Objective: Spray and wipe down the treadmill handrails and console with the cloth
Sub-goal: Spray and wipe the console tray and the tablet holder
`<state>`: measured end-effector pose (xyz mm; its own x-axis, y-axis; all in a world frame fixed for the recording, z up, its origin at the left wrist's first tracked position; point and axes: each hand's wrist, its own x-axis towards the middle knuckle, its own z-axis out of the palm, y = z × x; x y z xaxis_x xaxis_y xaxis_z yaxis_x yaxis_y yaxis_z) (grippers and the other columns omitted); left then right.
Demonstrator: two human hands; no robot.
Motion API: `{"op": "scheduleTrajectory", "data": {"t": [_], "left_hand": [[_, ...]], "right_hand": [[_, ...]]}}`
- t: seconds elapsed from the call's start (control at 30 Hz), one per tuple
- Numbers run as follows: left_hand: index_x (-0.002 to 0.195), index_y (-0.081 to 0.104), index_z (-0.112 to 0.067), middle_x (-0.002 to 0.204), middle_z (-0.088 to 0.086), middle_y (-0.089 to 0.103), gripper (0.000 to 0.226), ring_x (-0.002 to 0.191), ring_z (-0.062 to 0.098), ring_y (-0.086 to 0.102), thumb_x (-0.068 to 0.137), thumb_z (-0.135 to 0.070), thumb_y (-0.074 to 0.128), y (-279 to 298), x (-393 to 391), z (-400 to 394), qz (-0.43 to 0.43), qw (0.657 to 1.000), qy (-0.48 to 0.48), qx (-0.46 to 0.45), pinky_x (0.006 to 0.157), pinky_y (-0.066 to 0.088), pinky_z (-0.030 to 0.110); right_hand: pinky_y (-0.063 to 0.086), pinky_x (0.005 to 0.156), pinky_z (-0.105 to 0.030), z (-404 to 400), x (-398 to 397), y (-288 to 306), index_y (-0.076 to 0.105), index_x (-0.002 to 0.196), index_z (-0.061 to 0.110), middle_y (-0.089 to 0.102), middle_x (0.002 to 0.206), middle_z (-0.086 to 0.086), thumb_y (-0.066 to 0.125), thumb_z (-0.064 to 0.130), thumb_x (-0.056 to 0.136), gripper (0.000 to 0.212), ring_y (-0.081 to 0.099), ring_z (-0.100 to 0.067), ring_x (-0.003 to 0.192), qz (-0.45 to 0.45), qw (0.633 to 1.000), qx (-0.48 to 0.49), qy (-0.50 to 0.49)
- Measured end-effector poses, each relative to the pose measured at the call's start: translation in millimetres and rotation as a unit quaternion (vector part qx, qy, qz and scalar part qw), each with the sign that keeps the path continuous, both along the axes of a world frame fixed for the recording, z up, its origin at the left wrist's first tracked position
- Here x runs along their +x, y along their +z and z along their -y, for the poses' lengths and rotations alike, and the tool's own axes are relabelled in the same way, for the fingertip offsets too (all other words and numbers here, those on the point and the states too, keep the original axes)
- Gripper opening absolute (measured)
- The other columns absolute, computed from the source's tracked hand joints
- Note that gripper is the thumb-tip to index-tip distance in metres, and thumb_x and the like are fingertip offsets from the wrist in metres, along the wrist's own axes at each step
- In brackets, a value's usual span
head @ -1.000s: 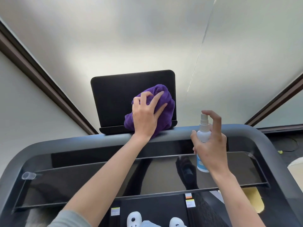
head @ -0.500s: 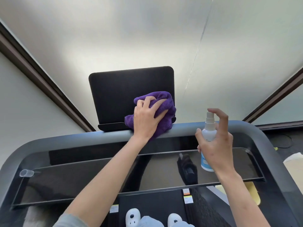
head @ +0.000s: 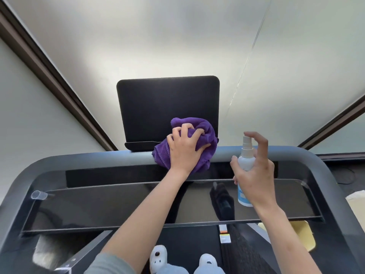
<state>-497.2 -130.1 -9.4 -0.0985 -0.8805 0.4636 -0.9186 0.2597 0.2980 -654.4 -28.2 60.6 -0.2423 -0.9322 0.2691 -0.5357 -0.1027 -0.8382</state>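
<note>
While left hand [head: 184, 150] fingers clutch the purple cloth [head: 199, 133] on the handrail [head: 118, 158], right hand [head: 256, 175] grips the spray bottle [head: 245, 161].

left hand [head: 184, 150] clenched, right hand [head: 254, 175] gripping

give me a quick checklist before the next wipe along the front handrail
1. Cloth held: ok. The left hand grips the bunched purple cloth.
2. Cloth on target: ok. It lies against the front handrail and the lower right of the black console panel.
3. Spray bottle ready: ok. The right hand holds the spray bottle upright, forefinger arched above the nozzle.
4. Nozzle direction: cannot tell.
5. Handrail already wet: cannot tell.
6. Path along the handrail to the left: ok, nothing lies on it.
</note>
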Motion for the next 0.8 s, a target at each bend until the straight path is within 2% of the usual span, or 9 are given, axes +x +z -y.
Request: {"op": "scheduleTrajectory", "data": {"t": [0.2, 0.3, 0.47, 0.6, 0.7, 0.8], "left_hand": [[0.104, 0.065, -0.027, 0.118, 0.005, 0.054, 0.033, 0.104, 0.031, 0.045, 0.082, -0.050, 0.071, -7.8, 90.7, -11.1, -0.008, 0.996, 0.086, 0.011, 0.083, 0.038, 0.046], [0.107, 0.064, -0.028, 0.122, 0.005, 0.051, 0.035, 0.110, 0.031, 0.043, 0.083, -0.052, 0.068, -5.9, 108.4, -15.2, -0.022, 0.994, 0.106, 0.036, 0.087, 0.037, 0.048], [0.116, 0.062, -0.031, 0.124, 0.007, 0.051, 0.039, 0.110, 0.033, 0.046, 0.087, -0.058, 0.059, -5.3, 53.0, -17.5, -0.012, 0.990, 0.136, 0.033, 0.086, 0.039, 0.048], [0.116, 0.062, -0.033, 0.122, 0.007, 0.054, 0.039, 0.107, 0.031, 0.049, 0.084, -0.056, 0.065, -6.9, 13.0, -22.2, -0.033, 0.994, 0.100, 0.020, 0.083, 0.043, 0.047], [0.112, 0.064, -0.030, 0.119, 0.007, 0.053, 0.036, 0.105, 0.029, 0.048, 0.084, -0.053, 0.067, -9.4, 51.2, -21.5, -0.036, 0.997, 0.072, 0.002, 0.082, 0.042, 0.044], [0.114, 0.060, -0.029, 0.122, 0.008, 0.049, 0.037, 0.108, 0.029, 0.044, 0.088, -0.055, 0.060, -15.7, 130.0, -25.3, -0.037, 0.991, 0.131, 0.016, 0.087, 0.040, 0.045]], "right_hand": [[0.055, 0.053, -0.055, 10.3, 17.8, -1.0, 0.036, 0.127, 0.039, 0.052, 0.069, -0.023, 0.065, -0.006, 0.089, 0.066, 0.056, -0.041, 0.047, 0.006, 1.000, -0.007, 0.020], [0.054, 0.051, -0.054, 11.8, 33.5, -4.5, 0.035, 0.128, 0.039, 0.052, 0.068, -0.025, 0.065, -0.005, 0.089, 0.066, 0.056, -0.041, 0.047, 0.008, 0.999, -0.004, 0.037], [0.056, 0.051, -0.050, 11.3, 42.8, -8.5, 0.034, 0.129, 0.038, 0.053, 0.072, -0.006, 0.067, -0.005, 0.089, 0.068, 0.059, -0.031, 0.049, 0.004, 0.999, -0.011, 0.042], [0.053, 0.048, -0.048, 10.7, 44.8, -5.6, 0.036, 0.128, 0.036, 0.053, 0.066, -0.009, 0.067, -0.003, 0.088, 0.064, 0.057, -0.032, 0.044, -0.008, 0.999, -0.002, 0.051], [0.053, 0.050, -0.054, 17.7, 50.6, -1.6, 0.037, 0.125, 0.042, 0.052, 0.067, -0.025, 0.063, -0.005, 0.087, 0.066, 0.055, -0.043, 0.047, -0.012, 0.998, 0.014, 0.052], [0.053, 0.052, -0.055, 23.8, 60.8, 1.2, 0.036, 0.126, 0.042, 0.052, 0.070, -0.030, 0.063, -0.004, 0.088, 0.065, 0.053, -0.045, 0.047, -0.011, 0.998, 0.013, 0.055]]}}
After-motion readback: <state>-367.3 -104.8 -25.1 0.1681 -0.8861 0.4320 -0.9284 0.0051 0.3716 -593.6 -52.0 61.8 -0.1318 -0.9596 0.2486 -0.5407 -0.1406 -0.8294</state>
